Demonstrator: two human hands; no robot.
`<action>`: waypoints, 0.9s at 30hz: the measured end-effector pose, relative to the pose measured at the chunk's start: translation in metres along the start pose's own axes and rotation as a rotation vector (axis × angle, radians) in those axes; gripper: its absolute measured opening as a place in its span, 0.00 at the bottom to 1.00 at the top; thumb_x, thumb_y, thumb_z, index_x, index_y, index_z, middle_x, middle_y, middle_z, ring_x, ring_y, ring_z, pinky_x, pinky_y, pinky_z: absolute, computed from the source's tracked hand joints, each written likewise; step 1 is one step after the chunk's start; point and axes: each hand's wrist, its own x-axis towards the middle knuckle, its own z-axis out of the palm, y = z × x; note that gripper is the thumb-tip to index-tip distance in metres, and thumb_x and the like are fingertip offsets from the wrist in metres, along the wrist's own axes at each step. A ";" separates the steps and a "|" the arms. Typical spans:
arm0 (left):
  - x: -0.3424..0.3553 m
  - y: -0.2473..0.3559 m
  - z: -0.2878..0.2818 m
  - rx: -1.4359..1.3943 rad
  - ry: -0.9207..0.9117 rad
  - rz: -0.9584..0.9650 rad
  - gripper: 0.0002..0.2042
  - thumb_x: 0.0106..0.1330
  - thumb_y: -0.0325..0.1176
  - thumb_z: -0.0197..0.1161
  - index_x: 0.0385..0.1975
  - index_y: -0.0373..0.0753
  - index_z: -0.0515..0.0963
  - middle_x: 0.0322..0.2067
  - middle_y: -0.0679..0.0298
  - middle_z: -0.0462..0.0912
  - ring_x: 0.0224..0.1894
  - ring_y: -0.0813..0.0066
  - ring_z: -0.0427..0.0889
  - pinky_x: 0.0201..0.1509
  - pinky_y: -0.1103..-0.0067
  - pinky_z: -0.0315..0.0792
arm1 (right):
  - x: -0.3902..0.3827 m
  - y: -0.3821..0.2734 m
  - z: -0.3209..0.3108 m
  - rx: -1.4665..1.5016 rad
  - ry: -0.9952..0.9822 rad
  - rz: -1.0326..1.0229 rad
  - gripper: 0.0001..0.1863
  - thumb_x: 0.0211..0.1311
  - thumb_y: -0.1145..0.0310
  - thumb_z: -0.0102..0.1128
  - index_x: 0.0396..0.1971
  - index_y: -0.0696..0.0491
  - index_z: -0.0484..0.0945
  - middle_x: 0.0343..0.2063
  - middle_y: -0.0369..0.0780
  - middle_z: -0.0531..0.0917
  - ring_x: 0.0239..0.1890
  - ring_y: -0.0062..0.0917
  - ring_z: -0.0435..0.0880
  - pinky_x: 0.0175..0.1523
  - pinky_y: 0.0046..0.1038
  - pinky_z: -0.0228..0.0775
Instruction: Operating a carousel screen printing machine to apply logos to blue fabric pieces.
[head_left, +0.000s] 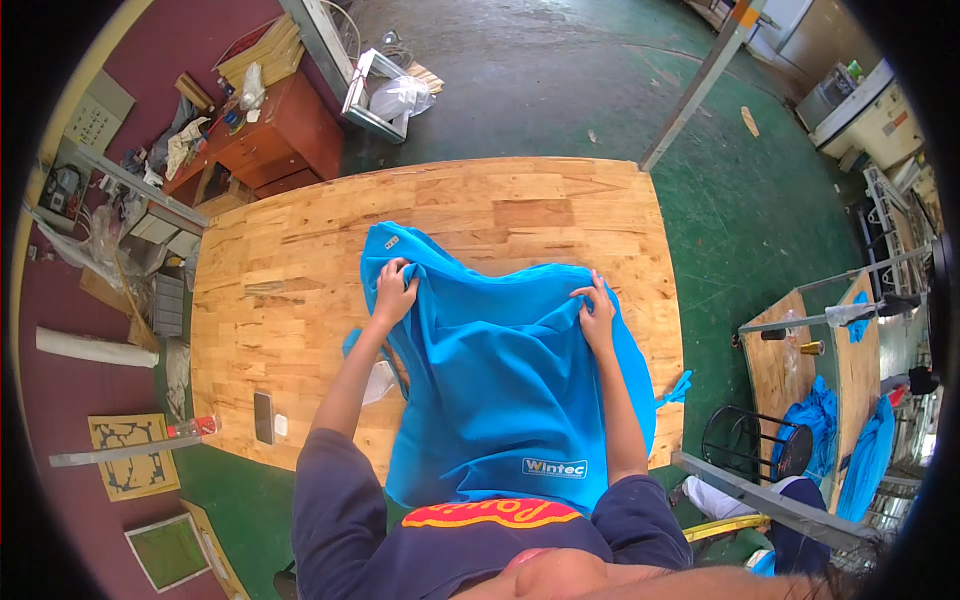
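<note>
A bright blue cloth item [480,390], with a printed label and dangling ties, lies spread and rumpled over the wooden table [270,260]. My left hand [396,290] grips its upper left part, fingers bent into the folds. My right hand [596,315] holds the upper right edge, fingers curled on the fabric. A small white object [378,383], which I cannot make out, lies beside the cloth's left side, partly beneath it.
A phone [263,418] and small white case [281,425] lie at the table's left. A cluttered wooden cabinet [265,140] stands behind left. Metal posts [690,100] rise at the corners. Right are a black stool [735,435], plywood boards [780,360] and more blue cloth [865,460].
</note>
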 end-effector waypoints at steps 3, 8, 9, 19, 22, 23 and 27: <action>0.015 -0.006 0.006 0.333 0.231 0.017 0.15 0.63 0.37 0.61 0.44 0.33 0.78 0.61 0.58 0.66 0.66 0.51 0.60 0.69 0.62 0.52 | -0.007 -0.001 0.000 0.129 0.152 -0.064 0.16 0.48 0.83 0.51 0.34 0.49 0.80 0.61 0.48 0.71 0.65 0.42 0.66 0.63 0.38 0.59; 0.021 -0.032 -0.008 -0.349 0.460 0.011 0.12 0.64 0.36 0.64 0.38 0.32 0.79 0.51 0.54 0.75 0.49 0.60 0.77 0.52 0.73 0.71 | -0.020 -0.014 -0.013 0.214 0.342 0.124 0.09 0.60 0.82 0.50 0.37 0.55 0.78 0.35 0.41 0.79 0.37 0.27 0.77 0.43 0.26 0.68; 0.018 -0.038 -0.013 -0.346 0.462 0.011 0.12 0.64 0.36 0.64 0.38 0.32 0.79 0.51 0.54 0.75 0.49 0.60 0.77 0.52 0.73 0.71 | -0.025 -0.018 -0.019 0.238 0.287 0.244 0.08 0.63 0.80 0.50 0.37 0.55 0.78 0.32 0.39 0.79 0.33 0.22 0.76 0.38 0.22 0.67; 0.051 -0.042 -0.059 -0.666 0.505 -0.207 0.19 0.65 0.46 0.63 0.33 0.31 0.80 0.24 0.70 0.79 0.27 0.83 0.72 0.31 0.82 0.68 | -0.003 -0.085 -0.106 0.203 0.500 0.143 0.09 0.68 0.72 0.49 0.41 0.57 0.78 0.33 0.40 0.82 0.34 0.21 0.78 0.39 0.23 0.69; 0.071 -0.073 -0.040 -0.585 0.407 -0.165 0.18 0.65 0.46 0.63 0.34 0.32 0.80 0.24 0.68 0.80 0.27 0.82 0.74 0.32 0.80 0.69 | 0.032 -0.062 -0.084 0.051 0.412 0.096 0.11 0.68 0.67 0.50 0.40 0.59 0.78 0.30 0.47 0.82 0.32 0.32 0.81 0.39 0.30 0.70; 0.070 -0.087 -0.030 -0.587 0.403 -0.167 0.18 0.65 0.46 0.63 0.34 0.32 0.80 0.24 0.68 0.80 0.27 0.82 0.74 0.32 0.80 0.69 | 0.038 -0.048 -0.065 0.002 0.377 0.108 0.11 0.67 0.66 0.51 0.38 0.59 0.77 0.28 0.48 0.81 0.31 0.32 0.81 0.38 0.30 0.70; 0.079 -0.111 -0.002 -0.456 0.312 -0.244 0.17 0.65 0.45 0.63 0.36 0.34 0.81 0.26 0.62 0.83 0.29 0.76 0.79 0.36 0.77 0.71 | 0.027 0.015 0.002 -0.171 0.280 0.194 0.10 0.65 0.62 0.55 0.35 0.52 0.80 0.27 0.46 0.83 0.30 0.39 0.82 0.35 0.34 0.71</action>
